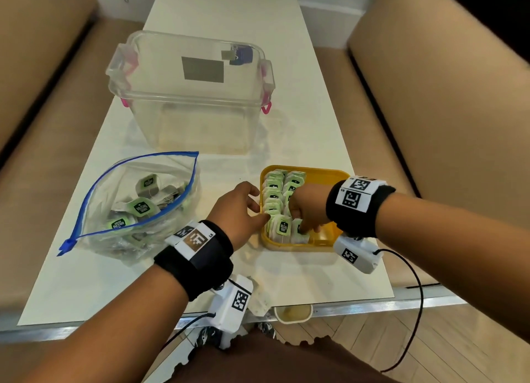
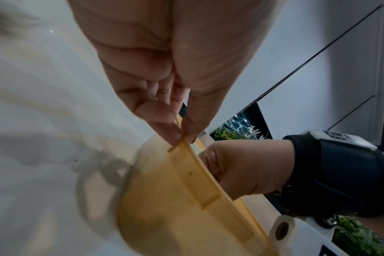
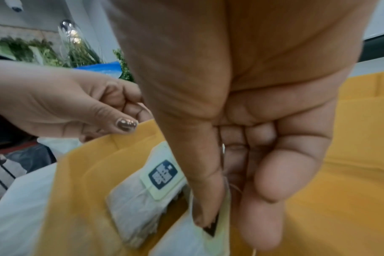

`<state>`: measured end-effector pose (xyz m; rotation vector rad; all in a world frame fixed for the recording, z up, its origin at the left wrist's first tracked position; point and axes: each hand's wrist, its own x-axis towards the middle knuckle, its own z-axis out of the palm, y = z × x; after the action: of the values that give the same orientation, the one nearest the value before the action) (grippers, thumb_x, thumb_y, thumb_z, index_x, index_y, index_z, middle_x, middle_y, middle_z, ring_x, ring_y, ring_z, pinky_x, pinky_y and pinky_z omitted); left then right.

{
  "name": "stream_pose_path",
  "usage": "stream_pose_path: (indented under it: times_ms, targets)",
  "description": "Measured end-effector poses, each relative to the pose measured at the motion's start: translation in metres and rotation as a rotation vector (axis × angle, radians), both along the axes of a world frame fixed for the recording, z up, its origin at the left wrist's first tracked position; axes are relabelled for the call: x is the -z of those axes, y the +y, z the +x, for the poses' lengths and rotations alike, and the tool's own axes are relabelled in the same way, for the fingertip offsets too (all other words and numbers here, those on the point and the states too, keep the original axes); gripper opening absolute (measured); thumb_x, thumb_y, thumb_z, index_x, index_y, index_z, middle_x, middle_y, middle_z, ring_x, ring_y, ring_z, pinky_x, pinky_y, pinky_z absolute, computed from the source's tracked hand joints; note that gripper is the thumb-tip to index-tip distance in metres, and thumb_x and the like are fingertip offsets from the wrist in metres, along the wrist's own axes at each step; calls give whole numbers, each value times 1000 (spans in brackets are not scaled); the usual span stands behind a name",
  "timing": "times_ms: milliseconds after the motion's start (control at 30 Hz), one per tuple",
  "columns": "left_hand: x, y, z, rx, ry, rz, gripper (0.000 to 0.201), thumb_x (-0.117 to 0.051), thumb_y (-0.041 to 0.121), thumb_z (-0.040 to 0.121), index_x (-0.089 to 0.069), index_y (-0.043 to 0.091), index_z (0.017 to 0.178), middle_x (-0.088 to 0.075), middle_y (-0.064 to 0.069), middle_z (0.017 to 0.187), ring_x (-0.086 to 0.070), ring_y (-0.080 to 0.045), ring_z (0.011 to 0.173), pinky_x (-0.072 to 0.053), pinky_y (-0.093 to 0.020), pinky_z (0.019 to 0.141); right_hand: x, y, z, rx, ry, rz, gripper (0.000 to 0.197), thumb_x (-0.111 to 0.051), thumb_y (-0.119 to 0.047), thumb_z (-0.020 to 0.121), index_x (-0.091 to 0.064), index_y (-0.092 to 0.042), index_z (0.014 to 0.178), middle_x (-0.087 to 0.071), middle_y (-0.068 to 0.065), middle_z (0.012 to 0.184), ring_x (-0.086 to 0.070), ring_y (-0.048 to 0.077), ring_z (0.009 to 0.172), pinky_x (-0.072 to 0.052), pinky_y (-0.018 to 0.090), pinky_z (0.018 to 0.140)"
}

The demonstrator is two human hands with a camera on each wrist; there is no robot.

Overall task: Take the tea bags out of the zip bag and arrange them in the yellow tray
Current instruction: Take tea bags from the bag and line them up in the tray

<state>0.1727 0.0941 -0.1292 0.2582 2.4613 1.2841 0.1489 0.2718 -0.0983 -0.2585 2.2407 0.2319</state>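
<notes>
The yellow tray point(image 1: 321, 174) sits on the white table right of centre, with two rows of green-tagged tea bags point(image 1: 274, 195) standing in its left half. My left hand point(image 1: 243, 207) pinches the tray's left rim point(image 2: 180, 143) between thumb and fingers. My right hand point(image 1: 305, 210) reaches down into the tray and pinches a tea bag point(image 3: 217, 230) at the near end of the second row, beside another tea bag point(image 3: 140, 207). The clear zip bag point(image 1: 137, 202) with a blue seal lies open at the left and holds several more tea bags.
A clear plastic storage box point(image 1: 192, 93) with pink clips stands behind the bag and tray. A small cup point(image 1: 292, 314) sits below the table's near edge. Tan sofa cushions point(image 1: 447, 96) flank the table on both sides.
</notes>
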Motion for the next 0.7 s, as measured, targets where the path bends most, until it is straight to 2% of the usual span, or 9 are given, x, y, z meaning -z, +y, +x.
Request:
stream_pose_path:
  times_ms: [100, 167, 233, 333, 367, 500, 600, 700]
  targets:
    - [1, -1, 0, -1, -9, 11, 41, -74, 26, 78, -51, 21, 111, -62, 5, 89, -63, -19, 72, -56, -39, 71, 3, -3, -4, -32, 4, 54, 29, -62, -29, 88, -69, -5, 101, -69, -1, 77, -59, 12, 60, -41, 19, 51]
    - [0, -1, 0, 2, -6, 13, 41, -73, 26, 78, -52, 21, 112, -62, 5, 88, -62, -18, 72, -55, -39, 72, 1, -5, -8, -20, 29, 59, 28, -59, -30, 90, -68, -5, 100, -69, 1, 81, -60, 13, 62, -41, 18, 50]
    - [0, -1, 0, 4, -4, 11, 41, -73, 26, 78, -52, 21, 113, -62, 6, 88, -61, -18, 72, -55, -39, 72, 2, -3, -13, 26, 48, 48, 26, -58, -29, 92, -67, -6, 99, -72, 3, 86, -63, 15, 65, -45, 20, 54]
    - [0, -1, -1, 4, -6, 11, 41, -73, 26, 78, -52, 21, 113, -62, 6, 88, -61, -17, 71, -55, -39, 72, 7, 1, -19, 98, 74, 53, 29, -60, -38, 89, -67, -10, 97, -73, 0, 82, -69, 17, 69, -54, 28, 65]
    - [0, -1, -1, 5, -8, 12, 41, -73, 26, 78, -52, 21, 113, -62, 6, 89, -61, -17, 71, -55, -39, 72, 8, 3, -20, 121, 91, 45, 29, -61, -39, 89, -66, -12, 96, -73, -1, 81, -71, 18, 71, -55, 29, 64]
    - [1, -1, -1, 9, -10, 12, 40, -72, 26, 79, -52, 22, 113, -62, 6, 89, -63, -19, 74, -55, -40, 72, 3, 2, -20, 168, 107, -18, 28, -59, -29, 92, -67, -4, 103, -69, 5, 84, -65, 20, 69, -44, 22, 53]
    - [2, -2, -2, 9, -13, 17, 40, -73, 26, 78, -52, 22, 112, -62, 5, 89, -64, -20, 75, -56, -40, 73, -7, 1, -19, 145, 121, -61, 27, -63, -27, 90, -66, -3, 104, -70, 7, 88, -61, 18, 68, -43, 20, 54]
    - [3, -2, -2, 9, -15, 23, 40, -73, 26, 78, -52, 22, 112, -62, 5, 88, -64, -21, 75, -56, -41, 72, -11, 2, -20, 124, 229, -105, 30, -69, -27, 84, -67, -3, 101, -61, 5, 79, -54, 17, 66, -38, 22, 53]
